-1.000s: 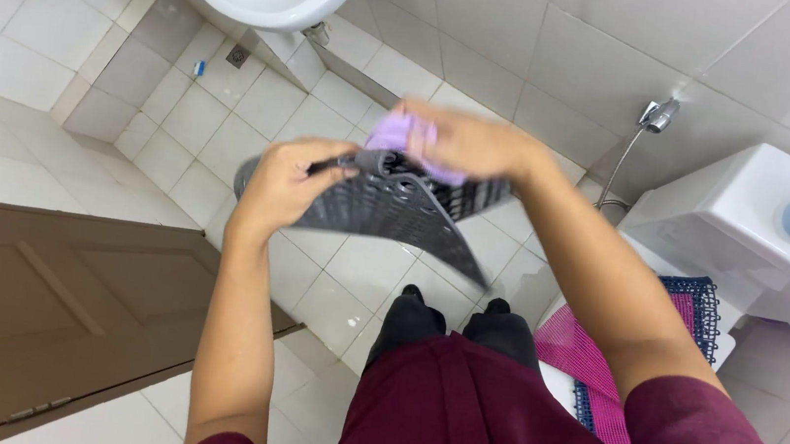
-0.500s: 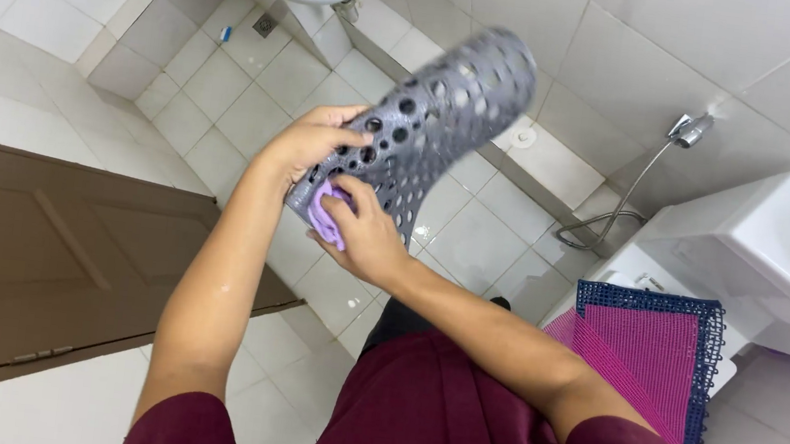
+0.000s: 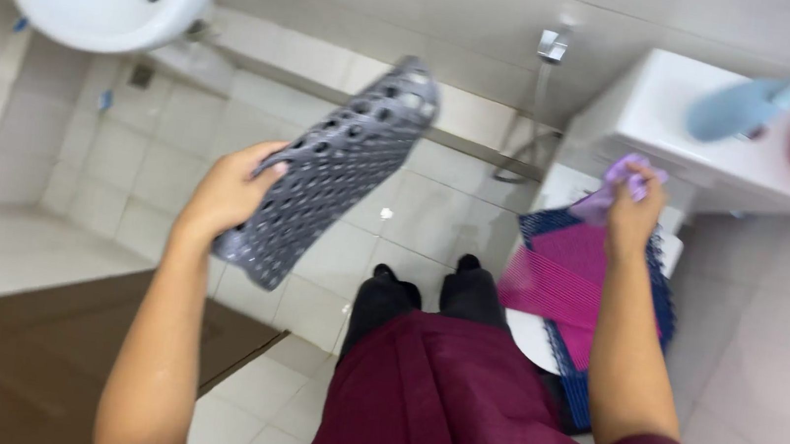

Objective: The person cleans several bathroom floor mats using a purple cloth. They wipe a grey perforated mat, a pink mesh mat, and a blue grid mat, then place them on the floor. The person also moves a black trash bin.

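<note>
- The left hand (image 3: pixel 225 195) held a grey perforated mat (image 3: pixel 331 170) by its lower end, fingers closed around the edge, the mat raised above the floor (image 3: pixel 436 207).
- The right hand (image 3: pixel 635 205) pinched a small purple cloth (image 3: pixel 617 183) over the toilet (image 3: pixel 645 112).
- The mat looked light, rubbery and bendy, probably slippery when wet; an edge grip through the holes seemed safest.

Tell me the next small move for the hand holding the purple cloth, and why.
Probably lower the right hand and set the purple cloth on the pink and blue mat covering the toilet seat. The hand already hovers over it, gripping the cloth, while the left hand holds the grey perforated mat up in the air, away from the cloth.
</note>
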